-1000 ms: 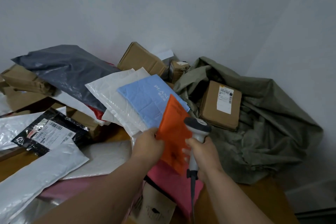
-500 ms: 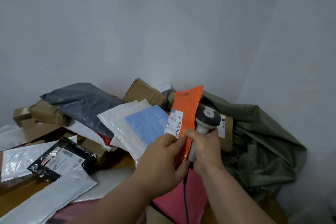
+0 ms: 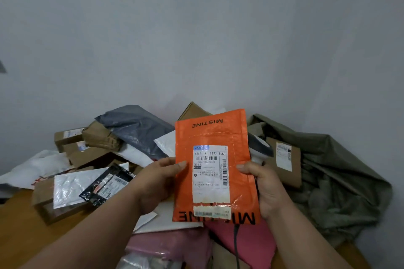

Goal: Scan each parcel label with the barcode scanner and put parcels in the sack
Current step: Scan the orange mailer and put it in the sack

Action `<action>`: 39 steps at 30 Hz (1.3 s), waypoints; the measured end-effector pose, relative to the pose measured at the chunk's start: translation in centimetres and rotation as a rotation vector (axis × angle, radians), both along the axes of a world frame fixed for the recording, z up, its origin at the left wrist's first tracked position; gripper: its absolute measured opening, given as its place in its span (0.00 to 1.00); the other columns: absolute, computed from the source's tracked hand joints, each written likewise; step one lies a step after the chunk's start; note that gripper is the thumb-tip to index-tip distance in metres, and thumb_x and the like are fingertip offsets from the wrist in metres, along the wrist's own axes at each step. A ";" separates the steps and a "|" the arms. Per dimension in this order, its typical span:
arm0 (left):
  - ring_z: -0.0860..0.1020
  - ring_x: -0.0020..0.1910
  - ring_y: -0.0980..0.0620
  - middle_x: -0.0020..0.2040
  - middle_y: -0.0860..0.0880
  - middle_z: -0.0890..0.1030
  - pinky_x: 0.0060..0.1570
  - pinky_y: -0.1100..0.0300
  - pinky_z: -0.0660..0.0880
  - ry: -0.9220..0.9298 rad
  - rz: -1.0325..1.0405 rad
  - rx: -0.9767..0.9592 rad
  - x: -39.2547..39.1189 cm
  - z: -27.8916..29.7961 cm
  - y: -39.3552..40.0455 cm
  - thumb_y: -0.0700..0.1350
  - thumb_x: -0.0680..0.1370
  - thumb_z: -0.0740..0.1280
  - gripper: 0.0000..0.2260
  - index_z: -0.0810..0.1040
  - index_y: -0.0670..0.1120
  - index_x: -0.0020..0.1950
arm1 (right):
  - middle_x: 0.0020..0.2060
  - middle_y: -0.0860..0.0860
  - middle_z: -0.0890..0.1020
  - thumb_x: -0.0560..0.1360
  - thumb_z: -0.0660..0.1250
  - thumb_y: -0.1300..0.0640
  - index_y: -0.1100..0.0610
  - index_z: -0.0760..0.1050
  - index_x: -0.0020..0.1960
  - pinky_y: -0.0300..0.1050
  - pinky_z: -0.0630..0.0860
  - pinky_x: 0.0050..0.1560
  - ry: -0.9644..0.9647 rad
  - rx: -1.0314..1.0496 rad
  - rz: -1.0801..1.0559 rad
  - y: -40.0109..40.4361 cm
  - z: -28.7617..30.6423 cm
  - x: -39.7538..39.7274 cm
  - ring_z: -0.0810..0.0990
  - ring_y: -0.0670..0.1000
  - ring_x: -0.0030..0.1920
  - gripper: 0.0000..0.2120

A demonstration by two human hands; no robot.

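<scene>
Left hand [image 3: 159, 181] and right hand [image 3: 265, 185] raised, thumbs forward, both hands gripping.

A: Barcode scanner [image 3: 261, 150] mostly hidden behind orange parcel [image 3: 213, 168]; only head and cable show.
B: Label [image 3: 211, 178] small print unreadable. Right hand [image 3: 267, 188] fingers behind the parcel. Brown box [image 3: 284, 162] in sack [image 3: 341, 172] partly covered.

Both hands [image 3: 157, 181] hold an orange parcel [image 3: 213, 168] upright, label [image 3: 211, 178] facing.
</scene>
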State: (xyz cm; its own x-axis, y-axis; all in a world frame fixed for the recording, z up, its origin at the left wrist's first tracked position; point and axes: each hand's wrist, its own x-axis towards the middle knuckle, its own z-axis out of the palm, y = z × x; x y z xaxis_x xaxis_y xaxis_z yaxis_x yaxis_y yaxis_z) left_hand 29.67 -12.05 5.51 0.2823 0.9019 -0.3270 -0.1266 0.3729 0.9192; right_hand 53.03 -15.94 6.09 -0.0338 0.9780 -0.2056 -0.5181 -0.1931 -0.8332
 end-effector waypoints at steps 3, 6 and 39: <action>0.85 0.47 0.44 0.53 0.40 0.85 0.48 0.49 0.79 -0.023 0.065 -0.010 -1.0 0.1 -0.1 0.38 0.79 0.65 0.11 0.81 0.41 0.60 | 0.56 0.66 0.83 0.66 0.76 0.63 0.64 0.79 0.62 0.68 0.77 0.58 -0.081 0.012 -0.063 -0.3 -0.1 -1.7 0.82 0.67 0.56 0.24; 0.84 0.50 0.41 0.52 0.40 0.85 0.50 0.47 0.79 0.001 0.209 0.020 -2.3 -0.1 0.6 0.38 0.81 0.64 0.10 0.80 0.41 0.59 | 0.43 0.62 0.85 0.72 0.75 0.58 0.65 0.80 0.59 0.57 0.82 0.45 -0.218 0.025 -0.239 -0.8 -0.2 -2.8 0.85 0.62 0.41 0.18; 0.81 0.54 0.44 0.53 0.49 0.84 0.61 0.38 0.74 0.113 0.547 0.066 -3.6 0.7 2.7 0.46 0.82 0.65 0.05 0.79 0.53 0.54 | 0.27 0.63 0.78 0.76 0.69 0.58 0.57 0.75 0.27 0.46 0.74 0.32 -0.636 0.116 0.055 -3.4 2.1 -6.9 0.79 0.56 0.28 0.19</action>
State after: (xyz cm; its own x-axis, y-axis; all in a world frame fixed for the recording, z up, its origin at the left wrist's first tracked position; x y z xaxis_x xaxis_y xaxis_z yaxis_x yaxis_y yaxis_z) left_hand 26.03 -9.35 6.20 -0.2655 0.9266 -0.2662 -0.1847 0.2221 0.9574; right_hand 46.09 -19.32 8.16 0.0089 0.9954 -0.0949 0.0911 -0.0953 -0.9913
